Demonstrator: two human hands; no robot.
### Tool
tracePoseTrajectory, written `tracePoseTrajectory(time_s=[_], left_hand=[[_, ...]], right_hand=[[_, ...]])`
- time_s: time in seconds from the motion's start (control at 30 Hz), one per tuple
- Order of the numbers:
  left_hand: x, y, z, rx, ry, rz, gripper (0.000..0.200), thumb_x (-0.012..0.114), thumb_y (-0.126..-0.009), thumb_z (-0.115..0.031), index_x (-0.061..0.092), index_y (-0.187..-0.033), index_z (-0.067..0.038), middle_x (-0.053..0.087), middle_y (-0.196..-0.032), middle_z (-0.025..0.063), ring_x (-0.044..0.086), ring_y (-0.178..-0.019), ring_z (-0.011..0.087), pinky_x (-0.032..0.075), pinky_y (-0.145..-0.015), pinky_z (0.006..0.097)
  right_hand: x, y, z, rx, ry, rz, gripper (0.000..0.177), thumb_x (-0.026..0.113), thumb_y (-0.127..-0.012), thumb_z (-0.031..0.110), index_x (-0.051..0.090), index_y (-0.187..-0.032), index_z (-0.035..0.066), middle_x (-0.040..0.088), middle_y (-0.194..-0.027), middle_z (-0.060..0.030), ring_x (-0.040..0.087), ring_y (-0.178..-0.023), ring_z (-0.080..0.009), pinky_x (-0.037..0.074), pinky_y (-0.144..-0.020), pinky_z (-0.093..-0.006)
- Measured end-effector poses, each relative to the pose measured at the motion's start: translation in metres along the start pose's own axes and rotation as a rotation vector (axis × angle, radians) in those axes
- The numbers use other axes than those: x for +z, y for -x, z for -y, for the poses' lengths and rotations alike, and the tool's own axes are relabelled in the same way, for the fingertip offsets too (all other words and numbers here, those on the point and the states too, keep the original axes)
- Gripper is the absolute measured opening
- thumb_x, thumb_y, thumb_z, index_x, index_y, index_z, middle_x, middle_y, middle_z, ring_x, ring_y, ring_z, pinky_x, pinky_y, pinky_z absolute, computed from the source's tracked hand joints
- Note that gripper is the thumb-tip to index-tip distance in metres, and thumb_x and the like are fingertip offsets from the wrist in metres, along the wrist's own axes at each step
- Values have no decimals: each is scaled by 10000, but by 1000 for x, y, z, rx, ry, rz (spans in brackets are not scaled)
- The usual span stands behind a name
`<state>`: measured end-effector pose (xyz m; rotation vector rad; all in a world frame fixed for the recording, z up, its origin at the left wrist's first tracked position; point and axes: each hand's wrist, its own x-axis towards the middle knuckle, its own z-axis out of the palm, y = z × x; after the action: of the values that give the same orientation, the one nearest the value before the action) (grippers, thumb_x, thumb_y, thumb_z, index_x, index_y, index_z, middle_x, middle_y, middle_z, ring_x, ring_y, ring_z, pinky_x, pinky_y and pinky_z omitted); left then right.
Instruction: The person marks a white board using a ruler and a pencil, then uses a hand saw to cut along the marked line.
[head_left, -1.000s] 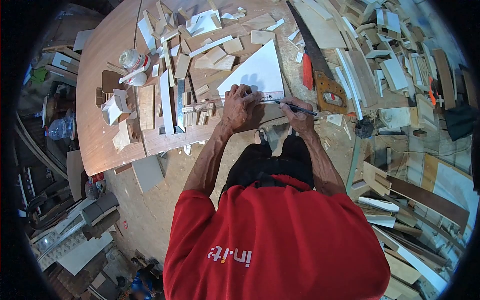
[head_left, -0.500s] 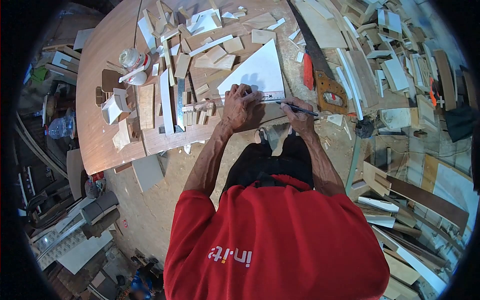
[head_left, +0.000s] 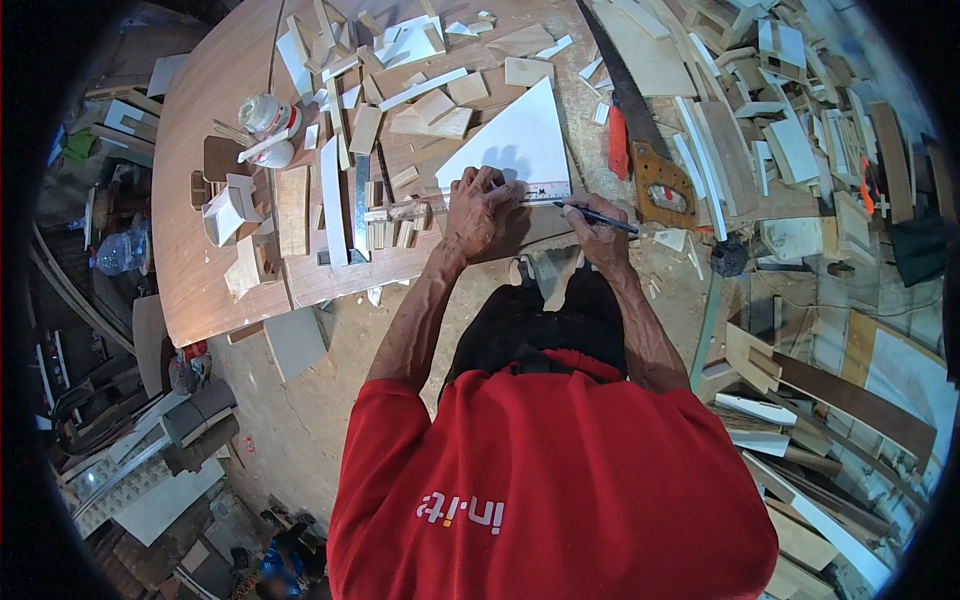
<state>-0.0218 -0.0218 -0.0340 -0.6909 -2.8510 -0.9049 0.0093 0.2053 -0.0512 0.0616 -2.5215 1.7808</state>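
Now, hands (head_left: 537, 220) close together, low.

Both bare arms reach forward from short sleeves, the forearms slanting inward toward each other. The left hand (head_left: 477, 212) is palm down, its knuckles raised and fingers bent, with the fingertips pressing downward; the wrist runs nearly in line with the forearm. The right hand (head_left: 598, 232) is apart from it, thumb and fingers drawn together in a closed pinch grip and the back of the hand facing up. How the smaller right fingers fold is hard to make out from this height.
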Motion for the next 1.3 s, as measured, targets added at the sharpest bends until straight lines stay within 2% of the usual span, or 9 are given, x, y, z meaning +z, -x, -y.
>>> tracePoseTrajectory(time_s=[0.1, 0.17, 0.2, 0.27, 0.43, 0.5, 0.6, 1.23, 1.3], left_hand=[[-1, -1, 0, 3, -37, 1, 293, 742, -788, -266, 725, -1065, -174, 569, -1018, 71, 506, -941, 274, 411, -819, 424], [-1, -1, 0, 7, -49, 1, 299, 742, -786, -267, 723, -1070, -177, 568, -1014, 70, 505, -943, 273, 411, -819, 424], [0, -1, 1, 11, -61, 1, 305, 742, -784, -269, 721, -1075, -179, 567, -1010, 70, 505, -946, 272, 411, -819, 424], [2, 0, 2, 3, -36, 6, 259, 711, -805, -253, 712, -1054, -186, 561, -1030, 74, 499, -965, 285, 406, -820, 438], [2, 1, 2, -6, -22, 7, 215, 676, -830, -239, 708, -1038, -194, 555, -1051, 76, 494, -983, 298, 403, -825, 455], [2, 0, 3, 32, -61, -21, 298, 733, -795, -249, 712, -1083, -174, 562, -1002, 63, 501, -938, 270, 411, -808, 416], [2, 1, 1, -15, -4, 13, 219, 691, -825, -241, 710, -1038, -194, 550, -1039, 73, 492, -978, 294, 405, -825, 451], [0, 0, 0, -12, -15, 19, 255, 724, -808, -271, 711, -1052, -198, 548, -1032, 67, 484, -981, 282, 395, -829, 443], [0, 0, -1, -6, -38, 17, 280, 714, -809, -235, 719, -1083, -178, 561, -1012, 73, 503, -943, 279, 409, -817, 417]], right_hand=[[-1, 0, -3, 29, -32, -25, 169, 638, -830, 140, 690, -931, 14, 669, -757, -96, 624, -682, -171, 498, -638, -312], [-3, 1, -3, 87, 16, 46, 158, 608, -872, 65, 680, -990, -12, 705, -855, -108, 682, -800, -152, 536, -723, -288], [-2, 1, -4, 87, 15, 46, 158, 608, -872, 65, 680, -990, -12, 705, -855, -108, 682, -800, -152, 536, -723, -288], [2, 1, -6, 1, -25, -29, 160, 645, -829, 130, 692, -931, 16, 679, -775, -105, 639, -694, -183, 504, -644, -316], [1, 1, -3, -32, -12, -12, 145, 647, -834, 123, 697, -931, 27, 682, -779, -102, 638, -685, -181, 507, -645, -313], [2, 1, -3, -31, -31, -9, 141, 648, -835, 120, 698, -932, 30, 683, -778, -101, 638, -681, -179, 508, -643, -313], [0, 0, 1, -31, 1, -11, 139, 652, -834, 115, 699, -932, 28, 684, -771, -98, 639, -676, -178, 510, -640, -314], [1, 0, 1, -24, 10, 3, 143, 657, -843, 138, 706, -927, 33, 694, -775, -99, 659, -685, -182, 520, -643, -312], [1, -2, 1, -20, -1, 10, 144, 657, -844, 140, 706, -927, 33, 694, -775, -99, 659, -683, -182, 519, -640, -311]])
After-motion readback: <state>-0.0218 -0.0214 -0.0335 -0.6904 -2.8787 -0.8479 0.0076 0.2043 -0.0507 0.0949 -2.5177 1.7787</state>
